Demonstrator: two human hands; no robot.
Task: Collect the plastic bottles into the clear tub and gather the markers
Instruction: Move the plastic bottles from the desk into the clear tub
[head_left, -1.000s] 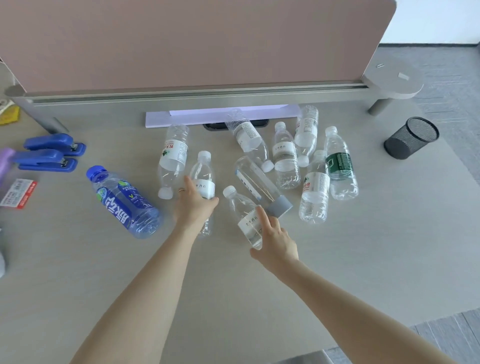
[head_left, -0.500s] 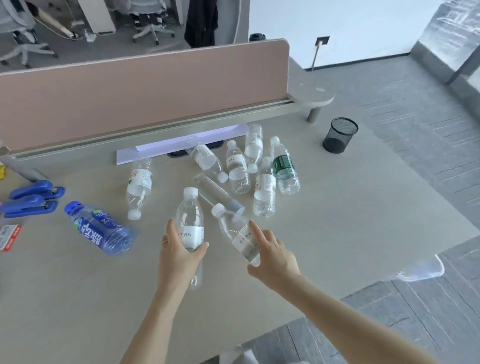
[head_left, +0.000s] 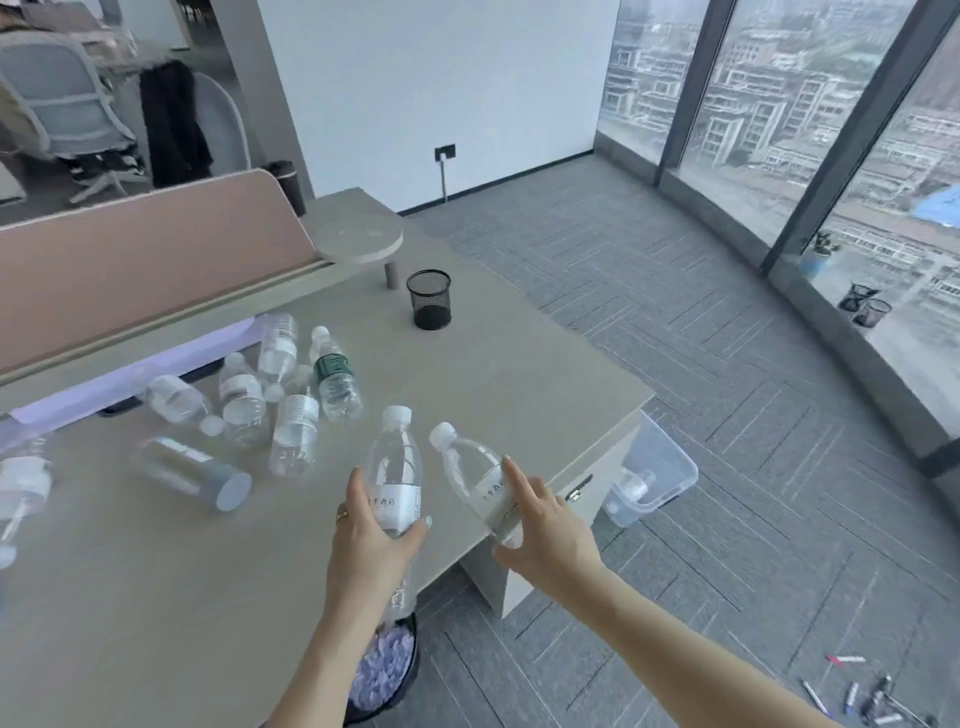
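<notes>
Each hand grasps one bottle above the worktop's (head_left: 519, 374) near corner: the left hand (head_left: 371, 540) wraps the upright bottle (head_left: 393, 473), the right hand (head_left: 545, 525) the tilted bottle (head_left: 480, 480). The tub (head_left: 670, 467) sits on the floor just beyond that corner, one bottle already inside; markers (head_left: 872, 696) lie well off it. Carry both bottles over the tub's mouth and lower them before letting go, so that neither bounces out.

9 bottles (head_left: 292, 426) on desk, 2 held; 1 tub (head_left: 657, 470); 1 mesh cup (head_left: 429, 299).
</notes>
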